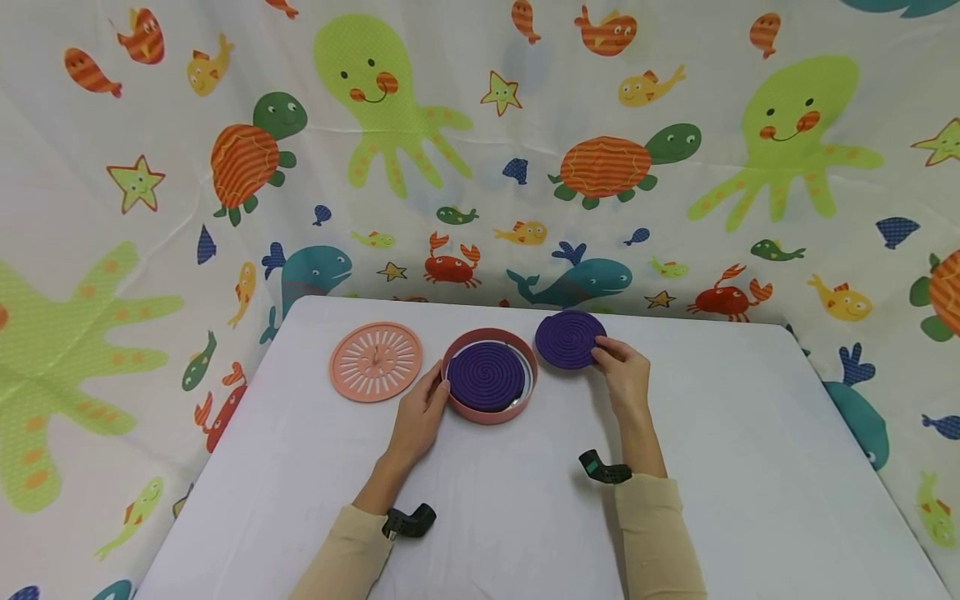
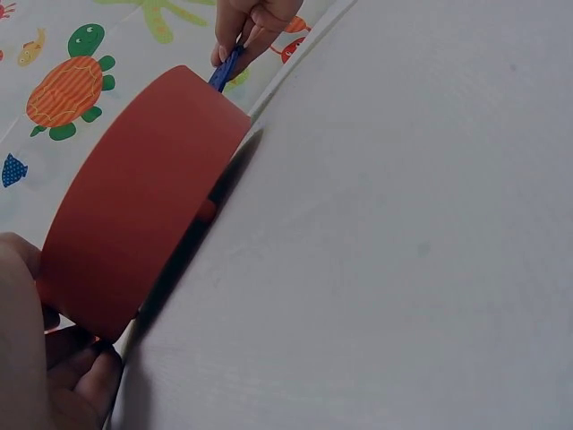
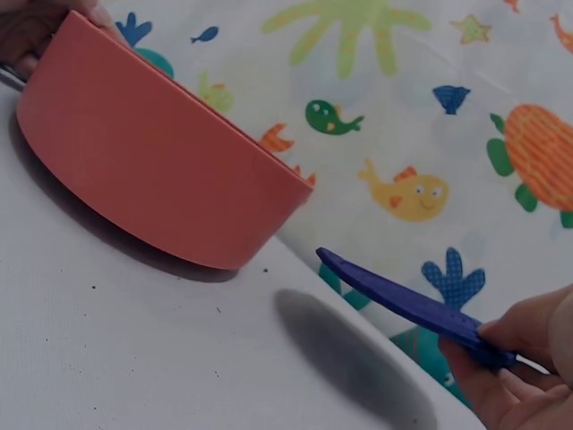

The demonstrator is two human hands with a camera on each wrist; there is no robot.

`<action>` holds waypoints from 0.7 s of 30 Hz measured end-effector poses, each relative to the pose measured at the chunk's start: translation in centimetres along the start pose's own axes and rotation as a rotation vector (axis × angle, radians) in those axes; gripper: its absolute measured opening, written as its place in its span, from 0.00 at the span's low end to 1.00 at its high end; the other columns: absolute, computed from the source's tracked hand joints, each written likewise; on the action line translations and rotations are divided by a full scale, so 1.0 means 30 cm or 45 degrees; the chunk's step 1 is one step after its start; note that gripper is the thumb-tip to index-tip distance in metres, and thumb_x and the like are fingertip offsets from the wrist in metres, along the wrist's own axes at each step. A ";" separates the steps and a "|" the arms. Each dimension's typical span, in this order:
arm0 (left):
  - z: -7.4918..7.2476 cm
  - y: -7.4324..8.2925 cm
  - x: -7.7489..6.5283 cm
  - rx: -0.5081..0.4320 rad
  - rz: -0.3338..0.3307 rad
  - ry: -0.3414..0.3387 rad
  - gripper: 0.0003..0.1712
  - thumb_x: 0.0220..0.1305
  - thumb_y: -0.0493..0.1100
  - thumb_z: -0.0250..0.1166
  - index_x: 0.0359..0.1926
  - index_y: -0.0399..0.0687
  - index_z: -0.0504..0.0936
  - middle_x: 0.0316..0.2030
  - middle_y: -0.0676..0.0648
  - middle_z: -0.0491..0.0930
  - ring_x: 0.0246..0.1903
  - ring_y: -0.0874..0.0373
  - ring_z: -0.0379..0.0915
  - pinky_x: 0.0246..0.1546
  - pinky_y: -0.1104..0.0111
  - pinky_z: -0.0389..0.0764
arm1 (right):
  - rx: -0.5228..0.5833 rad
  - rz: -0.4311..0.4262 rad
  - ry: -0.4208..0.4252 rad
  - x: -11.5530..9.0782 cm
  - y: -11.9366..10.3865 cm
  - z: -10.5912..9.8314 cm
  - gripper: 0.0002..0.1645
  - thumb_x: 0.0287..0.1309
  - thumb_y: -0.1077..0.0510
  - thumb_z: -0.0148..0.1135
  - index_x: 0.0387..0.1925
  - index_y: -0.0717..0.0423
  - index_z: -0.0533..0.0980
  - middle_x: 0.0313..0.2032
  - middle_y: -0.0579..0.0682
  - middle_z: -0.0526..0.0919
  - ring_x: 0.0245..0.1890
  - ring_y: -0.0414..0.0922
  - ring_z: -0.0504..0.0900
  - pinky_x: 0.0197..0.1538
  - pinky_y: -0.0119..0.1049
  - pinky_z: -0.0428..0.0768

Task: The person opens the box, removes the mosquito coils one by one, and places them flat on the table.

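Observation:
My left hand [image 1: 420, 414] grips the left side of a round pink mosquito coil holder [image 1: 489, 418], thumb at its rim. In the left wrist view the fingers reach under the lower edge of the holder [image 2: 143, 202]. Inside lies a purple spiral mosquito coil [image 1: 486, 377], with part of a silvery lining showing at its right. My right hand [image 1: 627, 379] pinches a second purple mosquito coil [image 1: 568, 340] by its right edge. The right wrist view has this coil [image 3: 403, 300] edge-on, raised over the table with its shadow below.
A pink slotted lid [image 1: 377, 367] with a small hook at its centre lies left of the holder. The white-covered table [image 1: 510, 500] ends at a curtain [image 1: 450, 208] printed with sea animals. Each wrist wears a black camera band [image 1: 408, 522].

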State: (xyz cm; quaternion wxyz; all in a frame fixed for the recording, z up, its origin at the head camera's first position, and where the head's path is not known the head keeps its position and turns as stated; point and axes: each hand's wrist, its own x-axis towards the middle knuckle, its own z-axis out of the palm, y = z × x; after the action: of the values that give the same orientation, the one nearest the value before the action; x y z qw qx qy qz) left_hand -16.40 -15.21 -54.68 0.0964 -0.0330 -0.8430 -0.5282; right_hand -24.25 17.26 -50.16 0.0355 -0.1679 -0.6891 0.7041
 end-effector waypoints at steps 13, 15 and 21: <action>0.003 -0.007 0.002 -0.004 0.010 0.013 0.30 0.77 0.51 0.53 0.74 0.43 0.66 0.70 0.46 0.71 0.70 0.58 0.66 0.71 0.63 0.70 | -0.038 0.005 0.023 0.013 0.024 0.005 0.19 0.65 0.68 0.62 0.57 0.67 0.78 0.47 0.52 0.82 0.40 0.32 0.83 0.43 0.20 0.84; 0.003 -0.006 0.003 0.000 0.010 0.013 0.30 0.77 0.51 0.53 0.74 0.44 0.66 0.70 0.46 0.71 0.70 0.58 0.66 0.71 0.63 0.70 | -0.046 0.003 0.029 0.015 0.027 0.006 0.19 0.65 0.67 0.62 0.56 0.67 0.79 0.46 0.50 0.83 0.40 0.33 0.82 0.43 0.19 0.84; 0.002 -0.007 0.003 -0.002 -0.001 0.010 0.30 0.77 0.51 0.53 0.74 0.45 0.66 0.70 0.47 0.71 0.70 0.59 0.66 0.71 0.65 0.70 | -0.100 0.003 0.055 0.017 0.035 0.010 0.18 0.65 0.66 0.63 0.56 0.65 0.80 0.46 0.51 0.84 0.38 0.32 0.81 0.40 0.19 0.83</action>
State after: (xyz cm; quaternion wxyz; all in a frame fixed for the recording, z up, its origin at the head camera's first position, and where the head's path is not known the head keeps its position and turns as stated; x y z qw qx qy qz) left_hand -16.53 -15.25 -54.88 0.0995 -0.0308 -0.8421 -0.5292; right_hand -24.63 17.08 -51.29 0.0429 -0.1853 -0.7151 0.6727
